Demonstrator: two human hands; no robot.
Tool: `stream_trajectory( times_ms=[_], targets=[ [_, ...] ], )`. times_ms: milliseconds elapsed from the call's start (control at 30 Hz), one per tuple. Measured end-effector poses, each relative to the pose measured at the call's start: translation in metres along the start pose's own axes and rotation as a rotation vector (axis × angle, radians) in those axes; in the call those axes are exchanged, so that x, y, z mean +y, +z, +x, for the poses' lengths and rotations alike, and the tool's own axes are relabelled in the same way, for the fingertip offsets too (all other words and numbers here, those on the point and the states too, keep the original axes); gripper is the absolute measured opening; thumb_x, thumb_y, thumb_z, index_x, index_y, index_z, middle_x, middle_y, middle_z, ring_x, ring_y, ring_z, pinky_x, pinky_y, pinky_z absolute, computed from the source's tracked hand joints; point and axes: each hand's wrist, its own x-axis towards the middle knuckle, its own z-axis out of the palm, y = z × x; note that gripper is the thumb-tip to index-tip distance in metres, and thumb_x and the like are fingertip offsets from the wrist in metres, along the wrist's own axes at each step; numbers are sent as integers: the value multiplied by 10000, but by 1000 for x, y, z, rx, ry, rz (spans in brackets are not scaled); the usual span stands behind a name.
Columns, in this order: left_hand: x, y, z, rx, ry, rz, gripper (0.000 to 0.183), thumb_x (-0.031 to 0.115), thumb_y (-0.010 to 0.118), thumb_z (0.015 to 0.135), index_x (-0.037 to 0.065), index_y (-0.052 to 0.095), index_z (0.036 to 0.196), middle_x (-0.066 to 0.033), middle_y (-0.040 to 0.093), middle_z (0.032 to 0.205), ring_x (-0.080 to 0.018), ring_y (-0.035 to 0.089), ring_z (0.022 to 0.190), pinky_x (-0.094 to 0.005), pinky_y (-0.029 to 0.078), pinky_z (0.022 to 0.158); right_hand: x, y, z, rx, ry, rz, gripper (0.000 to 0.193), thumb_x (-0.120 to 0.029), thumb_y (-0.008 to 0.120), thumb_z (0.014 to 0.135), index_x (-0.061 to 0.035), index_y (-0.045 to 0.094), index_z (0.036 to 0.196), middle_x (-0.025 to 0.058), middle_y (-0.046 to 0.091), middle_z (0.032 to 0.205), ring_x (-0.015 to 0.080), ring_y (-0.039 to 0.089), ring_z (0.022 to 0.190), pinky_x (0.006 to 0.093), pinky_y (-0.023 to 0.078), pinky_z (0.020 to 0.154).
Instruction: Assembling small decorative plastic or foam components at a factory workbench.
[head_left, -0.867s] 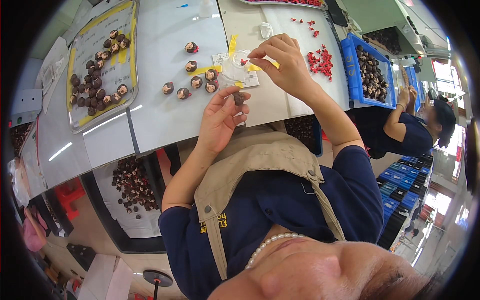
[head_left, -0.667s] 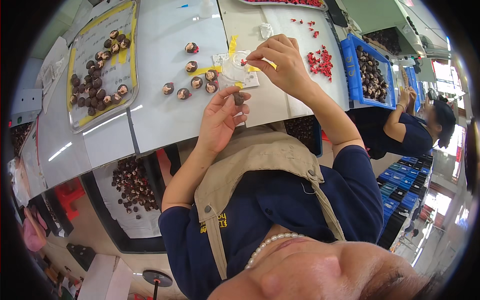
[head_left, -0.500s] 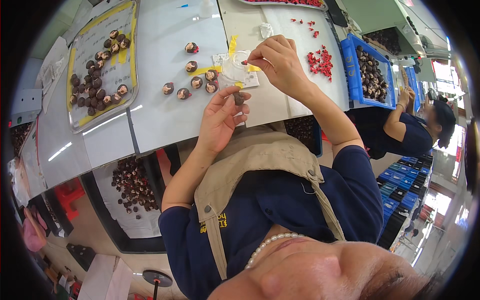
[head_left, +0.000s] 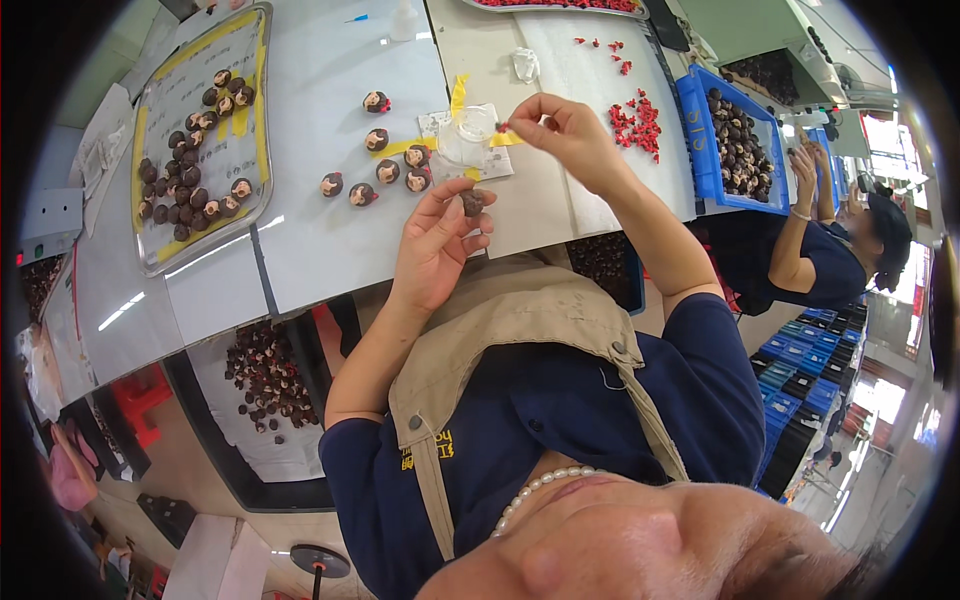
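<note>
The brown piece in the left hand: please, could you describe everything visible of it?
The brown piece is small, roundish and dark, with an uneven, matt-looking surface; its material is unclear. The left hand pinches it near the front edge of the table, partly covering it.

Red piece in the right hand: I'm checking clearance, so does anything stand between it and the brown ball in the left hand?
Nothing visible stands between the red piece in the right hand and the brown ball in the left hand; a white card lies flat below.
</note>
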Motion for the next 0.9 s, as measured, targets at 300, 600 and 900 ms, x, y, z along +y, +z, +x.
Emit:
stream_trajectory(
  times_ms=[300,600,900],
  targets=[
    [0,1,0,11,0,-2,284,157,519,917,57,499,1182,-132,579,1086,-172,581,836,-278,503,710,31,-22,8,-245,339,1042,172,-184,517,922,-23,559,964,9,549,851,75,485,778,208,395,692],
    [0,1,0,8,-3,6,286,162,526,913,56,501,1178,-136,579,1084,-171,582,835,-279,510,715,31,-8,16,251,-328,-535,81,-105,622,815,-28,614,839,47,602,826,181,511,782,286,413,691],
    [-1,4,1,34,-2,43,286,139,495,925,42,476,1194,-160,554,1099,-163,566,827,-262,511,703,45,8,40,334,-638,-649,35,-59,628,746,-59,596,763,56,578,766,265,507,820,336,432,735]
  ],
)
